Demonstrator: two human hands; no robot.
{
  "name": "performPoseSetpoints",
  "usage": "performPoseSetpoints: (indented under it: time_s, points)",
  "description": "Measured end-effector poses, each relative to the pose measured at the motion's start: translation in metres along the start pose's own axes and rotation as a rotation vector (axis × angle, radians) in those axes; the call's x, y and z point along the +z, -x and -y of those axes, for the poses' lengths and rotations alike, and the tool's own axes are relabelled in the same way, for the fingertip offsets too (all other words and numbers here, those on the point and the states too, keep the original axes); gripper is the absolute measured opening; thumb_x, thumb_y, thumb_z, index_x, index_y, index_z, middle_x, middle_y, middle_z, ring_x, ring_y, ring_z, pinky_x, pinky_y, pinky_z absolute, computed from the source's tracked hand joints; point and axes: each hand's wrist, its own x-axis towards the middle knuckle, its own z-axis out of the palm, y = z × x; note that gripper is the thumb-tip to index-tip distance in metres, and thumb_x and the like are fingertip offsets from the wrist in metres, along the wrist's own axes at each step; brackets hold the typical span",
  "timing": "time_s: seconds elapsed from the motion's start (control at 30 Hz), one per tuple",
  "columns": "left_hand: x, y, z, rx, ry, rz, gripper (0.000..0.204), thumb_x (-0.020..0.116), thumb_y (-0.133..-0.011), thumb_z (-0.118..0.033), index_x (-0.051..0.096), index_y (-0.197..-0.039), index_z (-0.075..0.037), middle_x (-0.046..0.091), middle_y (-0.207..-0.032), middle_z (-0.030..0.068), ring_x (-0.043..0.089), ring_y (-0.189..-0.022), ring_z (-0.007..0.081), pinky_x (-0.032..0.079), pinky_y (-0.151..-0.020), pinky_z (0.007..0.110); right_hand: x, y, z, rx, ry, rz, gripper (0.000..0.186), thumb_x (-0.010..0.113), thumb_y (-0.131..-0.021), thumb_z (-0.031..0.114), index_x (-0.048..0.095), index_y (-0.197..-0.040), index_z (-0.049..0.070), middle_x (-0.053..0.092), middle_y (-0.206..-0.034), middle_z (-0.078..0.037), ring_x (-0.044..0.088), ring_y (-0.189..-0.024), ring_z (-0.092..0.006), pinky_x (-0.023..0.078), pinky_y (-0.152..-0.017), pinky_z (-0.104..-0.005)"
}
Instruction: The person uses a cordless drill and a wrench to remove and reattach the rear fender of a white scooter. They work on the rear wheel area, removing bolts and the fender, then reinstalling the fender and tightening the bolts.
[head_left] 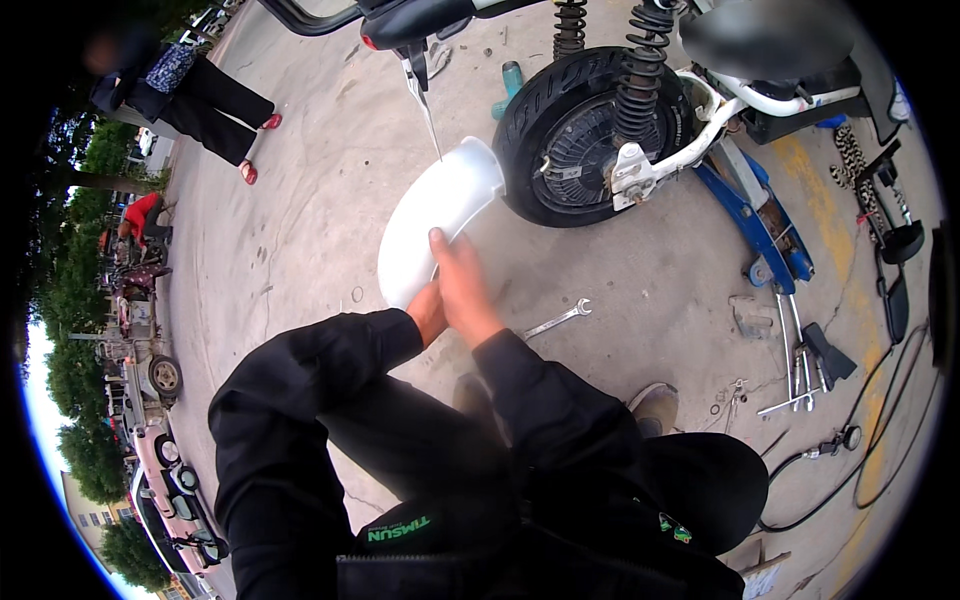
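A curved white mudguard is held in front of me, its far end close to the black rear tyre of a scooter. My left hand grips the mudguard's near end from beneath, and most of its fingers are hidden. Closed along the right edge of the same piece is my right hand, the thumb lying on the outer face. The two hands touch or overlap. Behind the mudguard, a thin pale strip hangs down from the scooter's tail.
An open-end wrench lies on the concrete right of my hands. A blue floor jack stands beside the wheel. Further right are several metal tools and a black hose with a gauge. Someone in dark clothes stands far left.
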Motion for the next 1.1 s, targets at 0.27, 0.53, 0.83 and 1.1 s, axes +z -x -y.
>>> performPoseSetpoints:
  time_s: [0.27,0.53,0.83,1.1]
  points:
    - [0.012,0.002,0.125,-0.118,1.883,-0.038,0.026,0.064,-0.087,-0.02,0.069,-0.109,-0.007,0.066,-0.115,0.008,0.058,-0.118,0.025,0.043,-0.105,0.04,0.007,-0.037,0.047,-0.248,-0.263,-0.025,0.045,0.055,-0.102,0.036,0.055,-0.122,-0.004,0.062,-0.113,-0.012,0.056,-0.103,-0.018,0.045,-0.091,-0.0335]
    - [0.074,0.002,0.102,-1.452,2.262,0.28,0.089,0.09,-0.066,-0.032,0.042,-0.134,-0.001,0.045,-0.139,0.0197,0.045,-0.132,0.035,0.043,-0.103,0.043,0.0,-0.056,0.066,-0.355,-0.433,-0.041,0.045,0.06,-0.1,0.031,0.051,-0.126,-0.005,0.06,-0.119,-0.012,0.055,-0.11,-0.0177,0.043,-0.096,-0.0345]
    - [0.127,-0.043,0.084,-1.253,2.886,0.035,0.136,0.095,-0.059,-0.038,0.008,-0.155,0.001,0.03,-0.154,0.0221,0.031,-0.145,0.0325,0.026,-0.12,0.044,-0.014,-0.097,0.147,-0.492,-0.763,-0.13,0.037,0.051,-0.105,0.027,0.05,-0.128,-0.001,0.059,-0.122,-0.011,0.057,-0.111,-0.0189,0.045,-0.098,-0.0365]
    - [0.14,-0.088,0.145,-1.362,2.939,0.061,0.095,0.089,-0.062,-0.031,0.041,-0.138,-0.001,0.062,-0.115,0.0128,0.063,-0.103,0.0238,0.051,-0.091,0.038,-0.055,-0.087,0.169,-0.522,-0.311,-0.124,0.035,0.054,-0.102,0.022,0.054,-0.122,-0.006,0.063,-0.115,-0.012,0.06,-0.106,-0.0186,0.048,-0.097,-0.0357]
